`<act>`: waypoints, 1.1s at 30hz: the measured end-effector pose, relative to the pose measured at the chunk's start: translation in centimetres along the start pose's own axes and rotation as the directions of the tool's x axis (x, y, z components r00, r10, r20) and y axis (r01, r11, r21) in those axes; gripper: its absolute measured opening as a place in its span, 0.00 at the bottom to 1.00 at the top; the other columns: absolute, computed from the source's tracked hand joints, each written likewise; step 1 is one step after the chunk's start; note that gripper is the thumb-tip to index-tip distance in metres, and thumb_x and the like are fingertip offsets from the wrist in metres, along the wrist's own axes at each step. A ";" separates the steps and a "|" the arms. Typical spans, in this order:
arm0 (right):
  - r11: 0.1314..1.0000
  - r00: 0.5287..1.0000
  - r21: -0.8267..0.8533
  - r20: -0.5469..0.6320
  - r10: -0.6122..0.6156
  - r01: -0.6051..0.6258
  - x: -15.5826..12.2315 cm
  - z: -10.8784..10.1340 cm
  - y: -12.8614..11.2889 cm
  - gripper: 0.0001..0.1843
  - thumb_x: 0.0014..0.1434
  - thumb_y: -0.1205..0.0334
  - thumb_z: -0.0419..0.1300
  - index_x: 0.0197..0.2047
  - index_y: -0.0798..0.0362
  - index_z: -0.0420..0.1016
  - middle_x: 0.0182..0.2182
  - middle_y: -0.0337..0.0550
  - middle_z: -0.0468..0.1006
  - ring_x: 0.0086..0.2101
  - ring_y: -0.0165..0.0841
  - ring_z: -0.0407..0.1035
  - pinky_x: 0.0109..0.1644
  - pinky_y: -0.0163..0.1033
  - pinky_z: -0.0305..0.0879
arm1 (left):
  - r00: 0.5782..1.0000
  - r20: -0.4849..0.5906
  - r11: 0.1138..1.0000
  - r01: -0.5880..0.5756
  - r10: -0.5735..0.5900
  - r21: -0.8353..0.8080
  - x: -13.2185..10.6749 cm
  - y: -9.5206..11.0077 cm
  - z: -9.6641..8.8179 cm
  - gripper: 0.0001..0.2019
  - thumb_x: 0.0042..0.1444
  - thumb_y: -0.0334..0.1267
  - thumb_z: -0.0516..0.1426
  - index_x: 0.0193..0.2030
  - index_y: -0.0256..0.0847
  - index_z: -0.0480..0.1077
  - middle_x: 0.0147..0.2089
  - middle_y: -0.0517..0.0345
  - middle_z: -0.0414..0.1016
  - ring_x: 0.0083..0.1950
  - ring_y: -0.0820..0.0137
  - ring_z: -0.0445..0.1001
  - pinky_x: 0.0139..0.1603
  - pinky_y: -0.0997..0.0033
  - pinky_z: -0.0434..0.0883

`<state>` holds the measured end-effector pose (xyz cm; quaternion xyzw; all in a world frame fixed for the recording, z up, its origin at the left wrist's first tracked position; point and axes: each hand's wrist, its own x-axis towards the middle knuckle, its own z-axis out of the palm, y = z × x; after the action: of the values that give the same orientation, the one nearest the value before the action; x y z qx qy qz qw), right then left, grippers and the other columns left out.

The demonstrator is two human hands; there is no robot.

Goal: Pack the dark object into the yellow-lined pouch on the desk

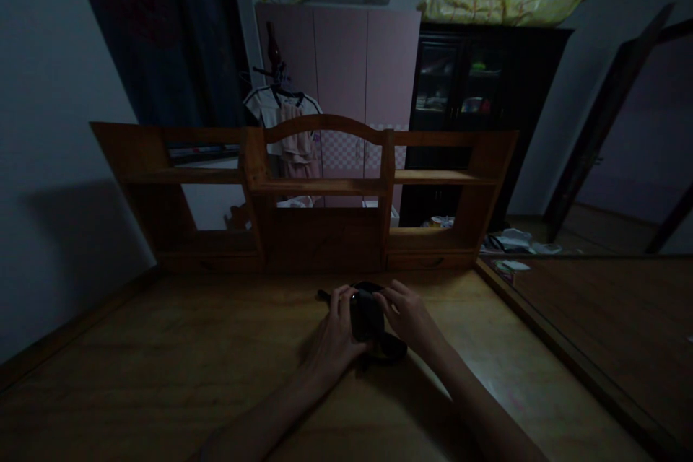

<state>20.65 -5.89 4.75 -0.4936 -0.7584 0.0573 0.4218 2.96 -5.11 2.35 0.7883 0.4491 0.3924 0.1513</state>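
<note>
Both my hands meet over a small black object (365, 317) on the wooden desk (162, 361), near its back. My left hand (336, 336) curls round the object's left side, fingers closed on it. On the right side, my right hand (408, 317) grips the same thing with bent fingers. A black strap or cord (390, 350) trails from the object toward me, and a short dark end (323, 295) sticks out to the left. The room is dim, so I cannot make out what the object is.
A wooden shelf unit (319, 188) with open compartments stands along the desk's back edge. Behind it are a pink wardrobe (362, 65), hanging clothes (289, 130) and a dark cabinet (471, 86). A wall lies to the left, the floor (606, 317) to the right.
</note>
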 end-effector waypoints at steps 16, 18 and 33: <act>0.997 1.000 0.080 0.008 0.006 -0.007 -0.2 0.0 -0.1 0.06 0.60 0.62 0.55 0.35 0.51 0.73 0.35 0.43 0.68 0.35 0.34 0.66 0.39 0.37 0.63 | 1.000 -0.009 1.000 -0.024 0.024 -0.011 -0.1 -0.2 0.2 0.37 0.41 0.37 0.64 0.58 0.46 0.53 0.61 0.51 0.54 0.52 0.60 0.70 0.46 0.59 0.72; 0.996 1.000 0.093 -0.010 0.007 -0.006 -0.2 0.0 0.2 0.07 0.60 0.62 0.55 0.33 0.51 0.73 0.33 0.42 0.68 0.33 0.33 0.66 0.36 0.37 0.62 | 1.000 -0.011 1.000 -0.025 0.024 -0.006 -0.1 -0.2 0.2 0.38 0.40 0.35 0.64 0.58 0.47 0.53 0.61 0.51 0.54 0.53 0.60 0.69 0.47 0.59 0.72; 0.617 0.901 0.670 0.205 0.381 -0.413 0.5 0.3 3.2 0.23 0.54 0.42 0.59 0.23 0.54 0.66 0.18 0.32 0.60 0.18 0.24 0.50 0.21 0.32 0.42 | 0.999 -0.024 1.000 -0.022 0.022 0.002 -0.1 0.0 -0.1 0.38 0.38 0.35 0.64 0.58 0.47 0.54 0.60 0.51 0.54 0.51 0.59 0.70 0.46 0.59 0.72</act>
<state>22.58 -3.70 3.22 -0.4506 -0.5598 0.4417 0.5371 2.90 -5.15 2.35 0.7886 0.4424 0.4030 0.1410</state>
